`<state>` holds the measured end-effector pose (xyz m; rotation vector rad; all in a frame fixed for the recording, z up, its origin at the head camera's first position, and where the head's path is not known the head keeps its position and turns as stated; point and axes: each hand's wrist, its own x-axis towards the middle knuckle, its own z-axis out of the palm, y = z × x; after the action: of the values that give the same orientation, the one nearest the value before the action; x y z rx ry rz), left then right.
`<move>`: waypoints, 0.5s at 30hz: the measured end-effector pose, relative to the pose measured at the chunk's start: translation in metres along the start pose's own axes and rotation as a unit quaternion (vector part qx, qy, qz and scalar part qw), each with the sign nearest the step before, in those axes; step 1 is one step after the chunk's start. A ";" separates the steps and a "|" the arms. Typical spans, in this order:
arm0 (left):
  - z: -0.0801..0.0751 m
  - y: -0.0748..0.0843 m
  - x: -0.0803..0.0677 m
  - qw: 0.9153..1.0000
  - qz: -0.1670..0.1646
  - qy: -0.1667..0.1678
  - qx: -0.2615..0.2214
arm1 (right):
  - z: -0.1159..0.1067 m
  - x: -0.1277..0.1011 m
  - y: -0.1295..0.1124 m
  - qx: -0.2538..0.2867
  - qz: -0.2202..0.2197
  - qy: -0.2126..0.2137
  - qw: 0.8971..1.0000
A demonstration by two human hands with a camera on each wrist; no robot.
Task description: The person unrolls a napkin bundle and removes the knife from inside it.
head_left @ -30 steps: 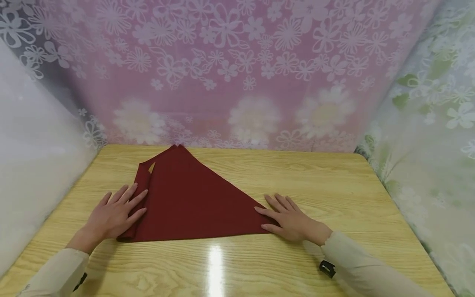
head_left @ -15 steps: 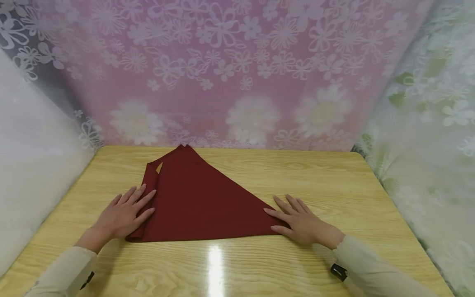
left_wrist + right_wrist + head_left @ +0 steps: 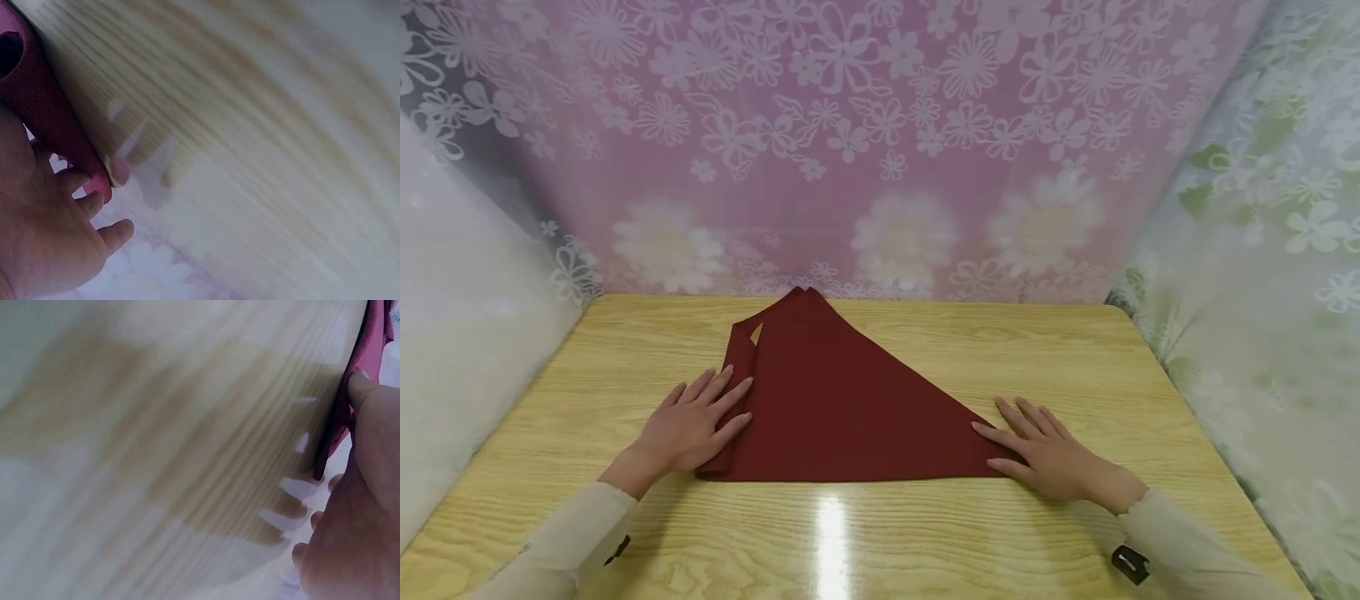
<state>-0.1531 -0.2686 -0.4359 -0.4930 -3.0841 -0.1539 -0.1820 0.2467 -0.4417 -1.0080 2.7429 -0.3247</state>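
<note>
A dark red cloth (image 3: 842,408) folded into a triangle lies on the wooden table (image 3: 925,542), its apex toward the back wall. My left hand (image 3: 696,425) lies flat with straight fingers on the cloth's folded left edge. My right hand (image 3: 1048,454) rests flat over the cloth's right corner, fingers straight. The left wrist view shows the left hand (image 3: 44,237) against the cloth's (image 3: 44,106) edge. In the right wrist view the right hand (image 3: 356,531) touches the cloth's (image 3: 359,381) corner.
Flowered curtains close the table in: pink (image 3: 865,142) at the back, white (image 3: 460,317) on the left, green-white (image 3: 1262,250) on the right. Bare wood shows in front of the cloth and to its right. A light glare (image 3: 835,533) lies on the front of the table.
Both hands and the cloth have shifted to the right in the head view, the cloth keeping its shape. The hands stay flat on the same two spots.
</note>
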 end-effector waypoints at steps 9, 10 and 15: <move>0.004 0.035 0.035 1.000 0.008 -0.009 0.008 | -0.004 -0.034 0.026 0.011 0.038 0.004 0.999; 0.004 0.038 0.038 1.000 0.009 -0.010 0.009 | -0.004 -0.036 0.029 0.013 0.038 0.009 0.999; 0.006 0.051 0.047 1.000 -0.002 -0.023 0.013 | -0.001 -0.045 0.045 0.026 0.011 0.042 0.999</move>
<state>-0.1817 -0.2049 -0.4359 -0.4949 -3.1273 -0.1047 -0.1759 0.3098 -0.4483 -0.9710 2.8017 -0.4419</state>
